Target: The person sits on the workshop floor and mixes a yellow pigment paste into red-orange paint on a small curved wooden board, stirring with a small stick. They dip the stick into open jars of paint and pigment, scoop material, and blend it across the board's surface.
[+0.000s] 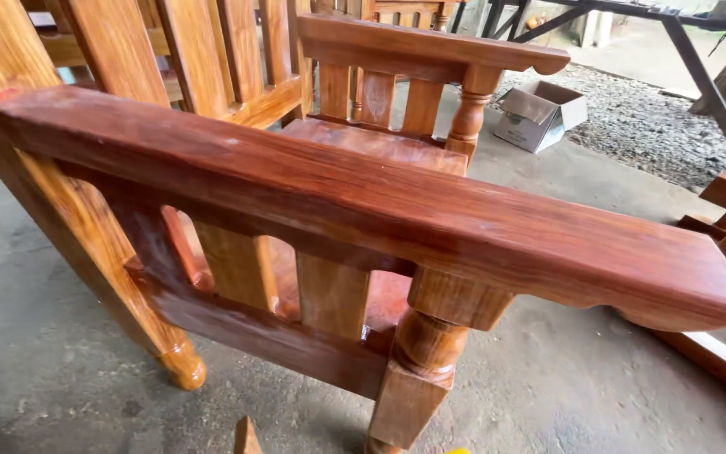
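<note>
Armchair [329, 210] of reddish varnished wood fills the head view, standing on the concrete floor [60, 353] with its near armrest [380, 210] running left to right across the frame, close enough to inspect the glossy finish. Turned front leg [418, 370] sits near; far armrest [430, 46] beyond. A cardboard box [539, 113] lies far right by gravel. Neither hand shows, so their fingers cannot be judged.
</note>
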